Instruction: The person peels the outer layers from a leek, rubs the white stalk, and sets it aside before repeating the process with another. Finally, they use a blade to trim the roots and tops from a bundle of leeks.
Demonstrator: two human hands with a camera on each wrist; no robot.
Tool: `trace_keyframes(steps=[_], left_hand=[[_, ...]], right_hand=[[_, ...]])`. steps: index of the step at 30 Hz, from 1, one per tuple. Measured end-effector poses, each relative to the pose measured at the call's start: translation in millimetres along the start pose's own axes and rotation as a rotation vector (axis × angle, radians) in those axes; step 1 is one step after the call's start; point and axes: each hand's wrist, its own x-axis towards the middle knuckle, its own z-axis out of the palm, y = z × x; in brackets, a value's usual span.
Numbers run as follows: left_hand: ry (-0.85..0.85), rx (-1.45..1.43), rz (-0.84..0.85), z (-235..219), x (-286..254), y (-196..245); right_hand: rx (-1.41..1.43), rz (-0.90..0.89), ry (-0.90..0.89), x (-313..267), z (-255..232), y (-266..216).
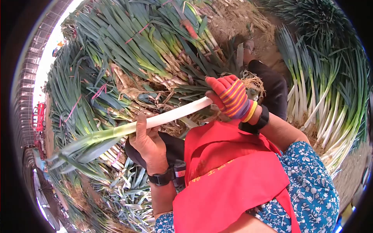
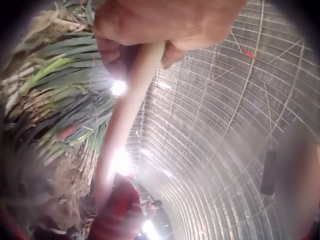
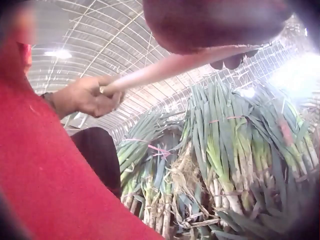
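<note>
A long leek [image 1: 171,115] with a smooth white stem lies slantwise across the front of the body, its green leaves pointing to the lower left. My bare left hand [image 1: 149,145] grips it where white turns to pale green; the thumb lies over the stem. In the left wrist view, the fingers of that hand [image 2: 165,25] wrap the stem [image 2: 131,105] from above. The right hand [image 1: 231,97], in a red, yellow and purple striped glove, holds the white end, with the fingers curled over it. The right wrist view shows the glove [image 3: 215,25] dark and close above the stem [image 3: 165,70].
Tied leek bundles [image 1: 128,35] are piled ahead and to the left, with pink ties [image 1: 100,91]. Loose leeks with white stems [image 1: 311,93] lie on the right. Dry roots [image 1: 254,83] sit beyond the glove. A red apron [image 1: 237,174] covers the lap.
</note>
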Motion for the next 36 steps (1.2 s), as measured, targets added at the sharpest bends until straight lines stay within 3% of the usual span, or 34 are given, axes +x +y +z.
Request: trace_keyframes(steps=[1, 3, 4, 5, 6, 9, 10, 12, 15, 16, 19, 21, 22, 24, 26, 28, 30, 32, 34, 36], left_hand=[[-0.011, -0.066, -0.028, 7.1, -2.3, 0.2], [-0.107, -0.231, -0.153, 12.0, -1.1, -1.8], [-0.075, -0.319, -0.197, 21.9, -4.6, -2.0], [-0.095, -0.403, -0.194, 23.0, -0.9, -3.5], [-0.115, -0.488, -0.192, 23.3, 2.4, -5.5], [-0.089, -0.445, -0.188, 20.4, 10.4, -5.9], [-0.081, -0.442, -0.195, 18.7, 8.4, -6.6], [-0.200, -0.366, -0.210, 17.2, 1.7, -11.2], [-0.273, -0.309, -0.161, 16.8, 3.6, -6.0], [-0.295, -0.240, -0.097, 16.3, 6.7, -0.2], [-0.304, -0.250, -0.088, 7.5, 18.9, 6.3], [-0.312, -0.235, -0.077, 8.3, 22.7, 6.6], [-0.320, -0.236, -0.074, 9.6, 25.1, 4.5], [-0.380, -0.284, -0.041, 13.0, 26.2, -0.5], [-0.387, -0.305, -0.040, 20.3, 23.3, -0.5], [-0.344, -0.327, -0.052, 25.1, 20.5, 2.8], [-0.315, -0.326, -0.071, 23.9, 18.3, 7.2], [-0.400, -0.360, -0.050, 18.0, 19.1, 6.5], [-0.393, -0.326, -0.036, 14.3, 21.7, 8.9], [-0.328, -0.290, -0.028, 9.3, 25.1, 12.8]], right_hand=[[-0.014, -0.022, 0.090, 2.2, 5.0, 0.2], [-0.017, -0.027, 0.105, 3.8, 16.5, -2.2], [-0.021, -0.030, 0.126, 4.6, 23.0, -5.0], [0.051, 0.078, 0.057, 3.7, 28.9, -10.8], [0.057, 0.077, 0.052, 3.4, 36.1, -14.6], [0.469, 0.500, -0.409, -5.4, 69.4, -18.7], [0.556, 0.462, -0.544, -4.2, 72.7, -15.4], [0.416, 0.408, -0.784, -7.4, 93.0, -9.4], [0.165, 0.291, -0.726, -31.1, 114.7, 11.3], [0.163, 0.402, -0.598, -27.4, 101.7, 13.6], [0.413, 0.497, -0.390, -23.1, 74.1, 46.4], [0.667, 0.561, -0.338, -19.4, 43.5, 40.4], [0.664, 0.560, -0.330, -14.4, 31.2, 27.1], [0.479, 0.164, -0.368, -10.2, 15.7, -1.5], [0.546, 0.026, -0.335, -0.7, 5.2, -26.1], [0.622, 0.021, -0.292, -4.2, 13.9, -29.1], [0.762, 0.040, -0.365, -4.6, 14.2, -25.0], [0.698, 0.018, -0.312, -5.0, 8.0, -21.1], [0.305, 0.032, -0.332, -15.9, 6.4, -7.1], [-0.115, -0.063, -0.413, -37.2, 10.6, 30.8]])
